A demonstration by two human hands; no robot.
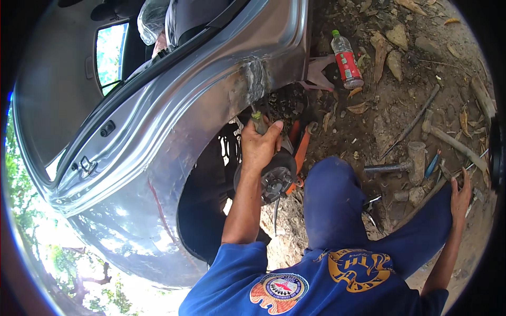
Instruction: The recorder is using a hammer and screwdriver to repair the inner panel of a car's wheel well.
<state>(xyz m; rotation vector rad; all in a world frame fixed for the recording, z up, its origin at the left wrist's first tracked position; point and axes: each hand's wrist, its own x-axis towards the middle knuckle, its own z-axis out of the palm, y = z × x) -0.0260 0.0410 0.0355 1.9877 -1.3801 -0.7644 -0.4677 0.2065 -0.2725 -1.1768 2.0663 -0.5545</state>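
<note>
My left hand [258, 145] is closed around the yellow-green handle of a screwdriver [256, 117]. Its shaft points up at the wheel-arch edge of a grey car body [174, 124], just below a rough, bare-metal patch [255, 79]. Whether the tip touches the metal is hard to see. Beneath that hand sits a round wheel hub [276, 179] without a wheel. Beyond my right knee, my right hand [461, 197] reaches low with its fingers apart, close to several tools on the ground. Nothing shows between those fingers.
An orange jack [304, 150] stands beside the hub. A plastic bottle [348, 66] with a red label lies on the dirt. A heavy hammer [416, 163], a wooden-handled hammer [456, 139] and a blue-handled tool [433, 162] lie at right, among stones and dry leaves.
</note>
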